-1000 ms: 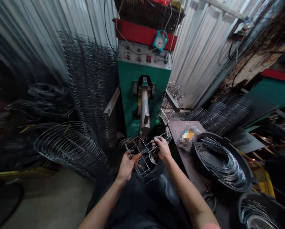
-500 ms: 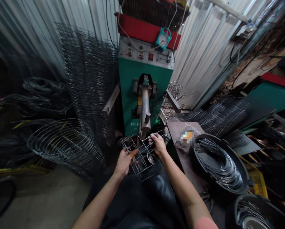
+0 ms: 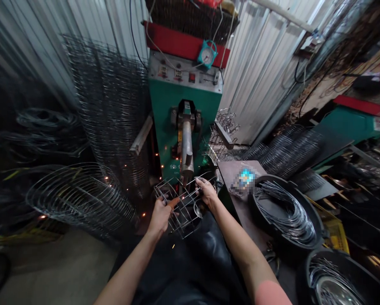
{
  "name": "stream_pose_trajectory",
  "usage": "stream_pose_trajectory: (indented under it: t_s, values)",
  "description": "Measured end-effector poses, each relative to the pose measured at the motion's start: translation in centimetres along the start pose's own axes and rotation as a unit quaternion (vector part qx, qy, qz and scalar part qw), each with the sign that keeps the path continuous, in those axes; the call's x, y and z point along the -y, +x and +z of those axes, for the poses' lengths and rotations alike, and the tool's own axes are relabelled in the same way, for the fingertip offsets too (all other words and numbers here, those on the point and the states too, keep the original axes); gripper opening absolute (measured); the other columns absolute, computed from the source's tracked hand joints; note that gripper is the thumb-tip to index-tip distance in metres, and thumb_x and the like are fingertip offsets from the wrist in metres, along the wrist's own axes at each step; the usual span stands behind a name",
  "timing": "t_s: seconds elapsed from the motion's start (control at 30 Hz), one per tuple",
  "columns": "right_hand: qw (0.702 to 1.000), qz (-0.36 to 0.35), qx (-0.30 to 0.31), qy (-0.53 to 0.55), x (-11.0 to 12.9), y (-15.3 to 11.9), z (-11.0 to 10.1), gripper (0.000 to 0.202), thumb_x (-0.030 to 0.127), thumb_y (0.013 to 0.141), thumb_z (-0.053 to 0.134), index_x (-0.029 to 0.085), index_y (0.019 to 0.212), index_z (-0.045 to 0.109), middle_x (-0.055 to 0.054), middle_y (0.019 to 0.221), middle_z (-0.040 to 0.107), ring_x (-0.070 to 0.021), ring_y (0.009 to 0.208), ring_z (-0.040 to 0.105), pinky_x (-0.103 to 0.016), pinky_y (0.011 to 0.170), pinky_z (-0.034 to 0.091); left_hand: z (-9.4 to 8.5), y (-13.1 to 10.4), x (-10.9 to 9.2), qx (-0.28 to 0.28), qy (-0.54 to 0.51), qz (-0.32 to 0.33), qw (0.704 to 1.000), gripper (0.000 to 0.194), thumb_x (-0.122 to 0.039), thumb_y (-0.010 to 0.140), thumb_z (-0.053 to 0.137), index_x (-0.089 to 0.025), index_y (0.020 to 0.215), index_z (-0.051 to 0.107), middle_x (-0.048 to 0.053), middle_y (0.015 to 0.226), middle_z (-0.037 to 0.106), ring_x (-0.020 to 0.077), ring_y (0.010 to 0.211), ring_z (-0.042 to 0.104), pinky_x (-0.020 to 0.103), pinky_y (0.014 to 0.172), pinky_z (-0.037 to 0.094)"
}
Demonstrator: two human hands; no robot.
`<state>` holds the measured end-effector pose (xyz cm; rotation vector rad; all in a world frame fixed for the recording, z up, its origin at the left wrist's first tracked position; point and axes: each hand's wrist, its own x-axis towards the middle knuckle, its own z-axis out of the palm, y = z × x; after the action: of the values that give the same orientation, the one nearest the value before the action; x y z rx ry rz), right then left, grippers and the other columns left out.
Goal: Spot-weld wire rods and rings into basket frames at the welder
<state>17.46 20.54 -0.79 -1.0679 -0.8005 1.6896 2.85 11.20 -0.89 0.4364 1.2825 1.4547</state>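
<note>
Below the electrode arm (image 3: 186, 146) of a green spot welder (image 3: 164, 106), a small wire rack (image 3: 185, 221) made of crossed metal rods is held tilted. My left hand (image 3: 160, 214) is closed around its left side, and an orange-brown cover shows on one finger. My right hand (image 3: 205, 190) pinches a thin wire (image 3: 205, 175) at the upper right of the rack; I cannot tell if that wire is loose or part of it. The electrode tip is right above the rack, its contact partly hidden. Orange sparks (image 3: 143, 214) fly around the rack.
Tall stacks of wire frames (image 3: 110, 97) and a pile of wire hoops (image 3: 82, 199) stand at left. On the right, a small table (image 3: 237, 203) stands beside a black tub (image 3: 317, 216) of cut wires and another tub (image 3: 300, 271). A teal clock (image 3: 207, 55) hangs on the welder.
Sparks now scatter around the electrode and rack; none showed before. The whole view has shifted slightly, so things sit further left. Both hands keep their hold.
</note>
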Motion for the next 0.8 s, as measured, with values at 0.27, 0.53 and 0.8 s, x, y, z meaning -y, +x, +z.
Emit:
stream_pose_trajectory:
  t_s: [0.27,0.53,0.8]
  values:
    - [0.999,-0.033,0.007,-0.011,-0.3,1.2,0.5,0.032,0.040,0.056,0.073,0.016,0.070,0.056,0.008,0.054,0.050,-0.0035,0.040,0.042,-0.016,0.038,0.034,0.0,-0.3,0.0,-0.012,-0.033,-0.007,0.999,0.044,-0.018,0.057,0.075,-0.019,0.088,0.044,-0.008,0.060,0.045,0.0064,0.044,0.041,0.025,0.039,0.048]
    - [0.999,-0.039,0.023,-0.012,-0.4,2.8,1.1,0.027,0.034,0.054,0.072,0.016,0.069,0.059,0.007,0.054,0.053,-0.0043,0.043,0.044,-0.017,0.042,0.032,-0.3,0.7,-0.5,-0.024,-0.047,-0.012,0.999,0.045,-0.015,0.058,0.073,-0.019,0.092,0.043,-0.008,0.063,0.045,0.0050,0.045,0.042,0.023,0.042,0.048]
    - [0.993,-0.081,0.012,-0.086,-0.4,4.1,1.7,0.022,0.036,0.059,0.066,0.019,0.065,0.054,0.006,0.052,0.051,-0.0069,0.046,0.046,-0.019,0.047,0.036,0.0,1.5,-1.4,-0.014,-0.024,0.000,1.000,0.038,-0.017,0.060,0.071,-0.018,0.087,0.044,-0.009,0.058,0.042,0.0046,0.042,0.036,0.023,0.039,0.047]
